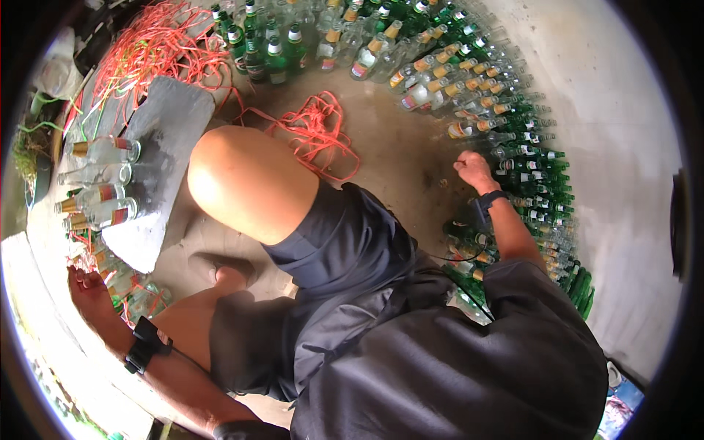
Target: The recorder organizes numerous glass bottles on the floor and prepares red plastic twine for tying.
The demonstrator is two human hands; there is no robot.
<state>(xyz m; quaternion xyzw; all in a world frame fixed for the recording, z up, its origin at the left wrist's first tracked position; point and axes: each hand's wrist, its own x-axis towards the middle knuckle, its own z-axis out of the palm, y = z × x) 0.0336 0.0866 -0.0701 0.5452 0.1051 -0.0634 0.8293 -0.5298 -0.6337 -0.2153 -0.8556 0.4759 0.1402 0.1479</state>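
Observation:
My right hand (475, 171) is closed in a fist above the floor, beside the rows of green bottles (524, 176); nothing shows in it. At the far left, my left hand (92, 295) has its fingers curled, and what they hold, if anything, is hidden. Just beyond it are red strings (86, 253) and glass bottles (130, 282) tangled in string. Several clear bottles with gold-wrapped necks (110, 151) lie side by side by a grey slab (165, 125), their bases toward it.
Packed rows of clear and green bottles (433, 77) curve along the pale wall (609, 88). A heap of red plastic string (158, 48) lies at the back left, with a loose tangle (319, 136) beyond my raised knee. Dark green bottles (466, 233) lie near my right forearm.

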